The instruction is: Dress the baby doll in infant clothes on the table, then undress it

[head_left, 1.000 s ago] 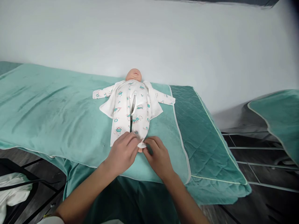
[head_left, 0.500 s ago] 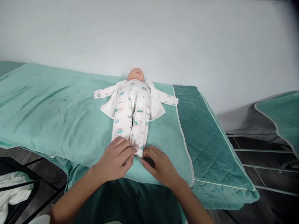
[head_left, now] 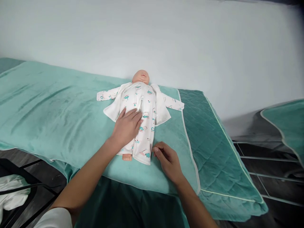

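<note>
A baby doll (head_left: 141, 77) lies on its back, its head toward the wall. Printed white trousers (head_left: 142, 139) cover its front up to near the chin. Beneath them a white jacket (head_left: 162, 110) is spread with both sleeves out. My left hand (head_left: 128, 126) rests flat, fingers extended, on the trouser leg at left. Below that leg's hem a bare doll foot (head_left: 127, 157) sticks out. Beside the other leg's lower edge is my right hand (head_left: 167, 160), its fingers curled in toward the thumb, with nothing visible in them. No foot shows at that leg's hem.
A light green cover (head_left: 59, 120) lies over the bed, with a darker quilted pad (head_left: 213, 152) at right. The pale wall (head_left: 152, 38) borders the far side. At right stand metal bars (head_left: 273, 160); white cloth (head_left: 14, 193) lies at lower left.
My left hand has moved from the trouser hem up onto the leg, exposing the doll's foot. My right hand has shifted slightly right and up, and its fingers have drawn together.
</note>
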The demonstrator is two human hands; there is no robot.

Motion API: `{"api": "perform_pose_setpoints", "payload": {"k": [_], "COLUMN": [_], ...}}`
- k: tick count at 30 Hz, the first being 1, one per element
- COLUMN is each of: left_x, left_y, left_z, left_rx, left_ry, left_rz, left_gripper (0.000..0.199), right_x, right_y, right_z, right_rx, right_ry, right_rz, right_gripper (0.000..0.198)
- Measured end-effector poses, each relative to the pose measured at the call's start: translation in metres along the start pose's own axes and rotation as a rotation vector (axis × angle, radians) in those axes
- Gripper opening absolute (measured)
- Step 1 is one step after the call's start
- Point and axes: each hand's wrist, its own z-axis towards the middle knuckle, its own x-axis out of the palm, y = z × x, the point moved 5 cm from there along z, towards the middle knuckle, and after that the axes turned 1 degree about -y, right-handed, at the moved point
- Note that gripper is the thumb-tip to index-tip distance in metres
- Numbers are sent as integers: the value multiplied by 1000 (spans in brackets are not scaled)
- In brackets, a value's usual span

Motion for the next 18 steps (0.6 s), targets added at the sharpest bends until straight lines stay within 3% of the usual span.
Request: {"api": "perform_pose_setpoints", "payload": {"k": [7, 13, 18], "left_x": [-11, -4, -9], "left_y": [15, 22, 76], "left_z": [29, 62, 52], "left_rx": [-61, 1, -129], "left_ry": [-222, -144, -372], "left_rz": [-46, -114, -221], "left_gripper": [32, 28, 22], "right_x": [-9, -21, -56], "right_y": [1, 12, -13], "right_z": [29, 100, 161], "right_rx": [-46, -218, -249], "right_ry": [-177, -331, -532], "right_rz": [34, -79, -429], "right_gripper": [16, 14, 19]}}
